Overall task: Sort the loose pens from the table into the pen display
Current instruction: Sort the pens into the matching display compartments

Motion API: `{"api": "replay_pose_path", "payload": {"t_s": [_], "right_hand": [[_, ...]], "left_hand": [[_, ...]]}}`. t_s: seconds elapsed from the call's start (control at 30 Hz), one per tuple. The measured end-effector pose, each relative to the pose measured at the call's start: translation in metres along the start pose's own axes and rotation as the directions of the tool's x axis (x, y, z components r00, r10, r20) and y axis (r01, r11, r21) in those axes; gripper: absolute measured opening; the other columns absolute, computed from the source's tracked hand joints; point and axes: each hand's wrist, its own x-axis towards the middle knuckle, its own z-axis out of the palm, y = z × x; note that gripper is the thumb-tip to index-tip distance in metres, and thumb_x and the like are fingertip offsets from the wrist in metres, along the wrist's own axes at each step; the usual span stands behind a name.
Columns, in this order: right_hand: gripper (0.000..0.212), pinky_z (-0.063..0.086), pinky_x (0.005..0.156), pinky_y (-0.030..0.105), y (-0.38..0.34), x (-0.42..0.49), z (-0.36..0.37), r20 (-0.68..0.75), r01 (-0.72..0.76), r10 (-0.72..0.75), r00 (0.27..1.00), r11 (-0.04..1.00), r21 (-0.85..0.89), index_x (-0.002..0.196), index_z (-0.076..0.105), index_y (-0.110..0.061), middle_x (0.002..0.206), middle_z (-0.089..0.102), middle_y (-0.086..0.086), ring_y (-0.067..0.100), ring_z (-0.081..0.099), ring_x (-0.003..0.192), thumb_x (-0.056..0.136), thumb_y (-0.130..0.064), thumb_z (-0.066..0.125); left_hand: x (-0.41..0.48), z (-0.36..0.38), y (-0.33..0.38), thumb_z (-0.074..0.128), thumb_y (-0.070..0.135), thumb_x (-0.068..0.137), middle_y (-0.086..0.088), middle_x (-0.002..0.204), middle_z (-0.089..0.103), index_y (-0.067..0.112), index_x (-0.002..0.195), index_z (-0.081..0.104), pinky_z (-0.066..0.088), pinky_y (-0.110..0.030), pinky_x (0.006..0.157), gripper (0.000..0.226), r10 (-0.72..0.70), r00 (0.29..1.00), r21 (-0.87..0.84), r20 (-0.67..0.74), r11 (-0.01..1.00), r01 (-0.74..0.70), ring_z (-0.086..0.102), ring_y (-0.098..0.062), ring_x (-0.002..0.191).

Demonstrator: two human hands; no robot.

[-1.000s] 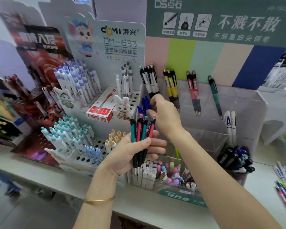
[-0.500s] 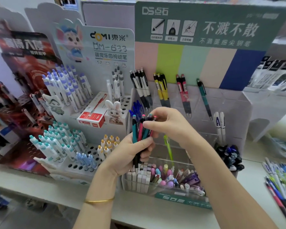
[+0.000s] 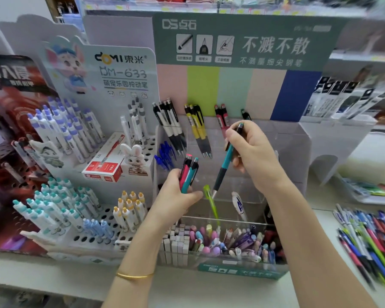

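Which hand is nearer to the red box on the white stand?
The left hand, which holds pens just right of the red box. The right hand is farther right, holding a teal pen.

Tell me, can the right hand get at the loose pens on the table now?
Probably yes: nothing stands between the right hand and the loose pens, which lie uncovered. But that hand holds a teal pen.

a stationery shop: branded cardboard pen displays crowd the counter, stocked shelves behind
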Motion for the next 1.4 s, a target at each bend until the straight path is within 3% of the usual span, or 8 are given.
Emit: {"api": "replay_pose_path", "payload": {"t_s": [0.17, 0.57, 0.7, 0.8, 0.97, 1.17, 1.3, 1.4], "right_hand": [[0.007, 0.037, 0.037, 0.022, 0.008, -0.012, -0.003, 0.228, -0.048, 0.087, 0.970, 0.984, -0.172, 0.095, 0.059, -0.009, 0.058, 0.054, 0.002, 0.010, 0.045, 0.039, 0.093, -0.016, 0.059], [0.006, 0.038, 0.040, 0.022, 0.004, -0.001, -0.032, 0.084, 0.008, 0.004, 0.996, 0.989, -0.149, 0.086, 0.062, -0.018, 0.057, 0.058, -0.008, 0.007, 0.047, 0.042, 0.091, -0.014, 0.062], [0.003, 0.039, 0.040, 0.017, -0.011, 0.019, -0.061, -0.097, 0.007, -0.002, 0.995, 0.999, 0.049, 0.091, 0.057, -0.011, 0.068, 0.060, 0.000, 0.006, 0.047, 0.045, 0.094, -0.011, 0.057], [0.011, 0.042, 0.044, 0.019, -0.020, 0.039, -0.083, -0.340, 0.198, -0.186, 0.922, 0.980, 0.000, 0.088, 0.051, -0.019, 0.077, 0.057, 0.003, 0.007, 0.051, 0.050, 0.095, -0.012, 0.055], [0.009, 0.043, 0.061, 0.024, -0.017, 0.067, -0.084, -0.323, 0.343, -0.493, 0.808, 0.838, -0.424, 0.090, 0.049, -0.017, 0.076, 0.050, -0.008, 0.020, 0.052, 0.069, 0.091, -0.015, 0.058], [0.021, 0.043, 0.070, 0.040, 0.003, 0.077, -0.070, -0.077, 0.062, -0.178, 0.981, 0.666, -0.743, 0.089, 0.046, -0.006, 0.086, 0.054, 0.011, 0.034, 0.055, 0.084, 0.091, -0.020, 0.062], [0.032, 0.045, 0.072, 0.037, 0.000, 0.074, -0.068, -0.130, -0.033, -0.086, 0.988, 0.698, -0.716, 0.097, 0.051, -0.002, 0.091, 0.057, 0.011, 0.031, 0.056, 0.085, 0.082, -0.020, 0.074], [0.025, 0.048, 0.075, 0.038, -0.009, 0.058, -0.069, -0.268, 0.053, -0.245, 0.932, 0.823, -0.566, 0.095, 0.050, -0.009, 0.087, 0.058, 0.006, 0.023, 0.057, 0.080, 0.081, -0.011, 0.071]], "left_hand": [[0.009, 0.020, 0.015, 0.061, 0.004, 0.086, 0.000, 0.085, 0.050, 0.024, 0.109, 0.042, 0.042, -0.027, 0.057, 0.036, 0.085, 0.996, 0.046, 0.003, 0.995, -0.085, 0.049, -0.010, 0.066], [0.027, 0.054, 0.057, 0.052, 0.003, 0.089, -0.007, 0.089, 0.052, 0.020, 0.110, 0.038, 0.045, -0.033, 0.059, 0.031, 0.157, 0.987, 0.140, 0.037, 0.977, -0.161, 0.050, -0.015, 0.067], [0.034, 0.057, 0.062, 0.055, 0.010, 0.091, -0.006, 0.089, 0.047, 0.023, 0.108, 0.036, 0.046, -0.034, 0.063, 0.029, 0.133, 0.990, 0.163, 0.042, 0.977, -0.138, 0.048, -0.017, 0.069], [0.038, 0.058, 0.059, 0.057, 0.018, 0.092, -0.003, 0.084, 0.043, 0.019, 0.108, 0.040, 0.043, -0.031, 0.060, 0.023, 0.107, 0.994, 0.141, 0.024, 0.984, -0.109, 0.045, -0.015, 0.064], [0.040, 0.060, 0.062, 0.052, 0.012, 0.096, -0.001, 0.071, 0.037, 0.015, 0.102, 0.044, 0.030, -0.023, 0.045, 0.011, 0.057, 0.991, -0.171, 0.125, 0.985, -0.035, 0.034, -0.010, 0.050], [0.041, 0.058, 0.067, 0.032, 0.014, 0.100, 0.001, 0.058, 0.043, 0.007, 0.099, 0.045, 0.022, -0.018, 0.035, 0.015, 0.015, 0.979, -0.514, 0.204, 0.853, 0.094, 0.030, -0.008, 0.040], [0.040, 0.053, 0.065, 0.026, 0.011, 0.099, 0.000, 0.058, 0.044, 0.005, 0.099, 0.049, 0.024, -0.018, 0.035, 0.024, 0.060, 0.977, -0.551, 0.207, 0.832, 0.066, 0.030, -0.009, 0.040], [0.039, 0.051, 0.067, 0.025, 0.010, 0.099, 0.001, 0.058, 0.042, 0.005, 0.097, 0.049, 0.025, -0.019, 0.035, 0.025, 0.103, 0.975, -0.558, 0.198, 0.830, 0.025, 0.030, -0.009, 0.041]]}}
